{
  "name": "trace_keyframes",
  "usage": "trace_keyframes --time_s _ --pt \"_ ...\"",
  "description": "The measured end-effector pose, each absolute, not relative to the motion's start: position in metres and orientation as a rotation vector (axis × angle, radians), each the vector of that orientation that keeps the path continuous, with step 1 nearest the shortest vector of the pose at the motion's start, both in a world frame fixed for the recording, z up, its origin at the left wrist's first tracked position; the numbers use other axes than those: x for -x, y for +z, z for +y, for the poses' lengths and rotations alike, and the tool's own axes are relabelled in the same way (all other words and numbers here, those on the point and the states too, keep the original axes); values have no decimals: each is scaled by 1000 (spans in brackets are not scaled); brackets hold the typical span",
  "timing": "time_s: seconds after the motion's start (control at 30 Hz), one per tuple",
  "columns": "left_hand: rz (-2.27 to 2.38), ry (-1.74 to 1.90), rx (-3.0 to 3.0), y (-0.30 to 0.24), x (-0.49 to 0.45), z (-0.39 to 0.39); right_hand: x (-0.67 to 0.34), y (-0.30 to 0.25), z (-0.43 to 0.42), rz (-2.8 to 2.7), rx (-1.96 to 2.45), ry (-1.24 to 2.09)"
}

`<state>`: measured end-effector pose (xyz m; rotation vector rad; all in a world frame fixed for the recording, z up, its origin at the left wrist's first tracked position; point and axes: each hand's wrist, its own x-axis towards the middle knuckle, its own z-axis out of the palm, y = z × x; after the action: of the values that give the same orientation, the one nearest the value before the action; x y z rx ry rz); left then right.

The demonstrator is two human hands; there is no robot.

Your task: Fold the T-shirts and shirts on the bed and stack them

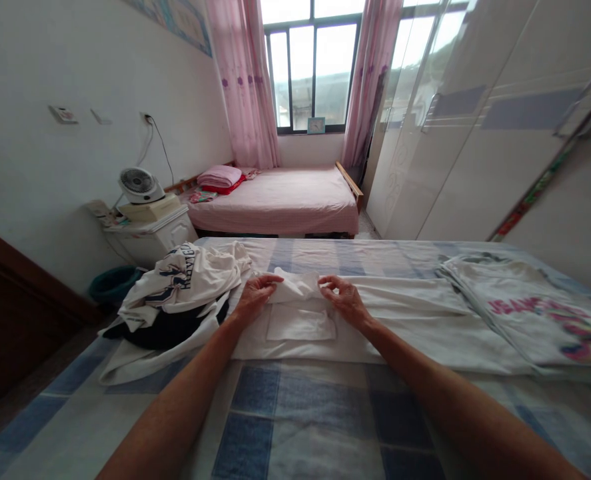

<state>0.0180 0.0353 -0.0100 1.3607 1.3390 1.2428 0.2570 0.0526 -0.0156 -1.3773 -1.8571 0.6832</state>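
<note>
A long white garment [415, 300] lies across the bed, its kind unclear. Over it, a small piece of white cloth [295, 288] is lifted at its far edge. My left hand [256, 297] pinches that edge at the left corner, fingers closed. At the right corner my right hand [344, 299] does the same with thumb and fingertips. Just below lies a flat white rectangle of fabric [300, 325]; whether it is joined to the lifted cloth I cannot tell. Both forearms reach in from the near side.
Left of my hands is a heap of clothes [180, 293], white and black with printed letters. A white printed shirt [540, 307] lies flat at the right. Beneath is a blue-and-white checked sheet [320, 413]. A fan [140, 183] stands on a bedside cabinet [155, 230]; beyond is a pink bed [285, 200].
</note>
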Motion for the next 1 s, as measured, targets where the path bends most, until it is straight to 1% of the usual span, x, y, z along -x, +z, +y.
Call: trace_keyframes --time_s 0.17,0.3,0.4,0.6,0.7,0.77,0.87,0.93,1.0 --pt "1358 1143 -1403 -10 -19 35 -250 -14 51 -1907 1498 632" --pt "1283 1183 -1411 -8 -22 35 -243 -7 53 -1827 1598 706" --pt "1321 1150 -1386 -5 -20 34 -245 -4 55 -1783 1645 714" --pt "1459 864 -1610 3 -13 28 -251 -9 45 -2087 1638 412" --pt "1570 708 -1812 6 -11 27 -248 -9 35 -2158 1588 312" --pt "1691 670 -1993 6 -8 28 -253 -6 30 -2204 1517 256" --pt "1830 822 -2224 1 -3 31 -283 1 32 -2175 1513 144" --pt "1811 910 -2356 -4 0 36 -324 6 41 -2082 1619 75" --pt "1764 890 -2484 -12 3 40 -376 8 53 -1986 1762 11"
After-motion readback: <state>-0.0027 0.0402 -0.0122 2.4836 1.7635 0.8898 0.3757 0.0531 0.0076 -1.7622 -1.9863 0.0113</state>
